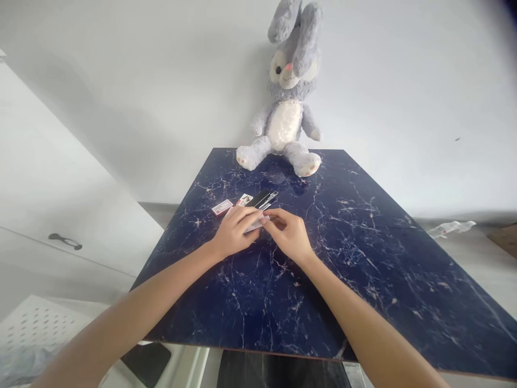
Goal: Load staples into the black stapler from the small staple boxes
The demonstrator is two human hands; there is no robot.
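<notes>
My left hand (234, 233) is closed over a small, flat white packet or box (253, 225), its fingers across the top. At the packet's right end, my right hand (290, 235) pinches with thumb and forefinger. The fingers cover much of it, so its exact kind is unclear. Just beyond the hands lies a long black object with shiny metal edges (264, 199), which looks like a stapler. A white card with a dark picture (244, 200) lies left of that. Farther left is a small white-and-red box (222, 207).
A grey plush rabbit (285, 126) sits at the far end of the dark blue marbled table (347, 258), against the wall. A white cabinet with a dark handle (65, 241) stands at left. Crumpled clear plastic (451, 229) lies beyond the right edge.
</notes>
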